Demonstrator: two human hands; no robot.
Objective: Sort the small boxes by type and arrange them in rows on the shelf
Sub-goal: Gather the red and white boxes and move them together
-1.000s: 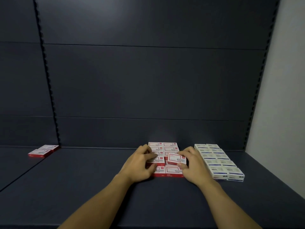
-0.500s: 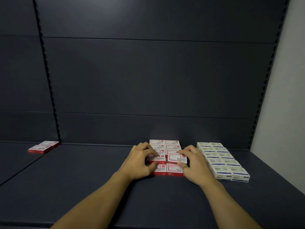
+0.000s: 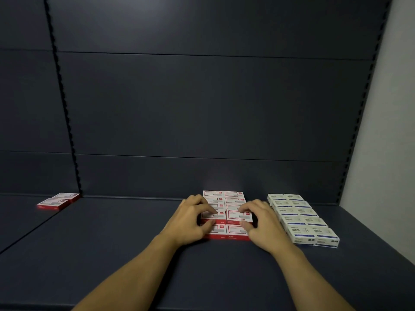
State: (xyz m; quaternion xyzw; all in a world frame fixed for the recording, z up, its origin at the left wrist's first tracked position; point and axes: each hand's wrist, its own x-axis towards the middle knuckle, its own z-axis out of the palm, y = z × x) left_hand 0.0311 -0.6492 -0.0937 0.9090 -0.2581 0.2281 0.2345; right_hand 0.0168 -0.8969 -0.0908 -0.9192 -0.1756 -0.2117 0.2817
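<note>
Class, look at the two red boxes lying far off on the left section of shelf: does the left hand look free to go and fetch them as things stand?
Probably not yet: the left hand is gripping a red box in the red stack, though the shelf between it and the two red boxes looks bare.

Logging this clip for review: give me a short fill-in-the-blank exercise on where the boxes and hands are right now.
1. Both hands, left hand and right hand, rest on the block of small ____-and-white cardboard boxes.
2. The white boxes with blue print stand to the ____ of that block.
3. Far left on the dark shelf lie ____ more red-and-white boxes.

Missing words: red; right; two
</note>
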